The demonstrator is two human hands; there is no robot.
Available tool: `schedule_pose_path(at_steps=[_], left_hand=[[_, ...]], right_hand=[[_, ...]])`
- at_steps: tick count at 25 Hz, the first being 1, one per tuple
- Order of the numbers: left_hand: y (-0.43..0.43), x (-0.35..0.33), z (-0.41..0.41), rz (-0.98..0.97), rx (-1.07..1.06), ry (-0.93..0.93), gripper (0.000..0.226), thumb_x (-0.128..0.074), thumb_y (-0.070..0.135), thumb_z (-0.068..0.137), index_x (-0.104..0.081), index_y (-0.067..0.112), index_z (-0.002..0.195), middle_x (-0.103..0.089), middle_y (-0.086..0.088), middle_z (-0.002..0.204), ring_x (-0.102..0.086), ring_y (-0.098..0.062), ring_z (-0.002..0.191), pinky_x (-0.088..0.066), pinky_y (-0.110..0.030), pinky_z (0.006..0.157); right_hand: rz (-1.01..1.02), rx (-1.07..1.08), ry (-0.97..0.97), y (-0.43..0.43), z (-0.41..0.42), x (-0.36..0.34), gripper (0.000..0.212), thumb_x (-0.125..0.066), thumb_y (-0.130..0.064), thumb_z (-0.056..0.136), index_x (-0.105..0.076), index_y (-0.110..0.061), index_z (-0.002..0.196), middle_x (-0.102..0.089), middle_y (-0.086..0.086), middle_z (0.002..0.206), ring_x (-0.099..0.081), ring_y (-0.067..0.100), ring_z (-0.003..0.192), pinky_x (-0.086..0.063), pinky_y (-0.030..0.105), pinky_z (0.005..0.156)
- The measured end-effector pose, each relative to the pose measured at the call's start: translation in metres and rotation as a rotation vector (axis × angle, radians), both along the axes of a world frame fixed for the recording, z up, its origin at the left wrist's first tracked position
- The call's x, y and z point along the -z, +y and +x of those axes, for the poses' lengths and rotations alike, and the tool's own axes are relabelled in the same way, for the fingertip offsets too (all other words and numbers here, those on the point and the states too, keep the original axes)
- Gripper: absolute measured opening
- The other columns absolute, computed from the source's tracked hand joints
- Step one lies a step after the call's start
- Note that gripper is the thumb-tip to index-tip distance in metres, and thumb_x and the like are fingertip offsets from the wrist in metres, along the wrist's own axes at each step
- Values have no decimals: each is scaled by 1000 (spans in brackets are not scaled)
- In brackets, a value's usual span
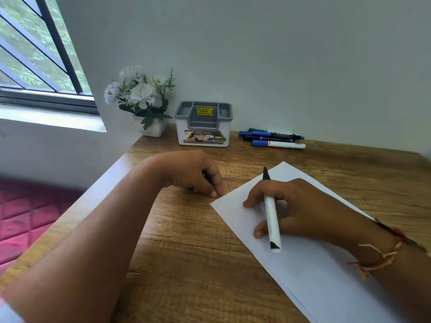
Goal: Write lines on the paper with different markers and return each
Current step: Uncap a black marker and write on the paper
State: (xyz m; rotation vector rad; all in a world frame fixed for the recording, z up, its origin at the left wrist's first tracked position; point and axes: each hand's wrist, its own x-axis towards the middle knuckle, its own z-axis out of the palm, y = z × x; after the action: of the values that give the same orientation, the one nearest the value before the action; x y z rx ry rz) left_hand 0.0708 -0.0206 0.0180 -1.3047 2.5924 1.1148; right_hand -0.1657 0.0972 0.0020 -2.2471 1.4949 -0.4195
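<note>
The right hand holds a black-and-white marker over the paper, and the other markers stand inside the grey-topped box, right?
Not quite. The right hand does hold the black-and-white marker over the paper, but the other markers lie flat on the table beside the grey-topped box, not inside it. The head view shows this.

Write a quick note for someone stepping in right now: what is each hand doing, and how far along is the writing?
Left hand: rests on the table by a corner of the paper, fingers curled round a dark thing, likely the cap.
Right hand: grips the black marker, uncapped, nib pointing away.
Other markers lie by the wall, beside the holder.
Done: one marker taken and opened; no lines show on the paper.
Left: write, cap, return it; repeat with the others.
</note>
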Motion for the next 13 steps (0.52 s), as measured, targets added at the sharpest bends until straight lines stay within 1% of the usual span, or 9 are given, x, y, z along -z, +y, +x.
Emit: schedule_pose_path(at_steps=[2, 4, 6, 8, 9, 10, 11, 12, 13], left_hand=[[1, -1, 4, 20, 29, 1, 18, -78, 16, 84, -80, 30, 95, -74, -5, 103, -64, -26, 93, -51, -33, 81], [1, -1, 6, 49, 32, 61, 22, -79, 17, 84, -78, 32, 99, -73, -4, 96, -61, -22, 85, -49, -30, 77], [1, 0, 6, 78, 71, 75, 29, -79, 18, 84, -76, 34, 107, -69, -1, 85, -58, -14, 78, -47, -24, 72], [0, 1, 4, 83, 120, 45, 35, -78, 19, 84, -73, 35, 114, -66, 0, 81, -56, -12, 74, -45, -21, 71], [0, 1, 3, 81, 129, 34, 36, -78, 19, 84, -73, 36, 116, -65, 0, 81, -56, -12, 73, -44, -22, 71], [-1, 1, 2, 79, 132, 27, 37, -78, 20, 84, -72, 37, 116, -64, 1, 80, -55, -12, 73, -44, -23, 71], [-1, 1, 1, 75, 133, 20, 37, -78, 20, 84, -72, 38, 116, -64, 2, 79, -55, -11, 72, -43, -24, 72], [-2, 1, 0, 71, 135, 13, 37, -78, 20, 84, -72, 38, 117, -64, 3, 78, -55, -10, 71, -43, -24, 71], [-2, 1, 0, 70, 135, 13, 38, -78, 20, 84, -71, 38, 117, -64, 4, 78, -55, -9, 70, -43, -23, 70]], right_hand=[[6, -21, 5, -1, 0, 2, 42, -88, -52, 68, -63, -51, 101, -68, -25, 113, -63, 1, 106, -55, 24, 90], [5, -34, -5, -1, -1, 4, 42, -88, -53, 67, -65, -50, 101, -68, -26, 112, -63, 0, 106, -56, 27, 90], [-3, -41, -22, -2, -3, 6, 44, -87, -57, 66, -68, -46, 104, -68, -26, 112, -64, 2, 107, -57, 31, 90], [0, -49, -47, -2, -5, 7, 45, -80, -62, 71, -67, -43, 109, -69, -26, 113, -65, 3, 108, -57, 34, 91], [-4, -45, -83, -2, -4, 6, 43, -72, -64, 77, -65, -42, 113, -71, -25, 112, -66, 3, 108, -57, 34, 91], [-11, -24, -170, 0, -1, 4, 40, -62, -63, 85, -62, -40, 117, -74, -21, 109, -68, 6, 106, -57, 33, 90], [-14, 22, -321, 1, 4, 1, 38, -53, -61, 93, -61, -36, 120, -77, -15, 102, -71, 9, 100, -58, 32, 84], [7, 103, -525, 2, 10, 0, 39, -48, -59, 99, -65, -30, 119, -78, -7, 90, -73, 11, 87, -59, 30, 74], [53, 203, -680, 3, 17, -1, 44, -45, -55, 100, -72, -23, 112, -75, 0, 77, -71, 11, 72, -57, 27, 63]])
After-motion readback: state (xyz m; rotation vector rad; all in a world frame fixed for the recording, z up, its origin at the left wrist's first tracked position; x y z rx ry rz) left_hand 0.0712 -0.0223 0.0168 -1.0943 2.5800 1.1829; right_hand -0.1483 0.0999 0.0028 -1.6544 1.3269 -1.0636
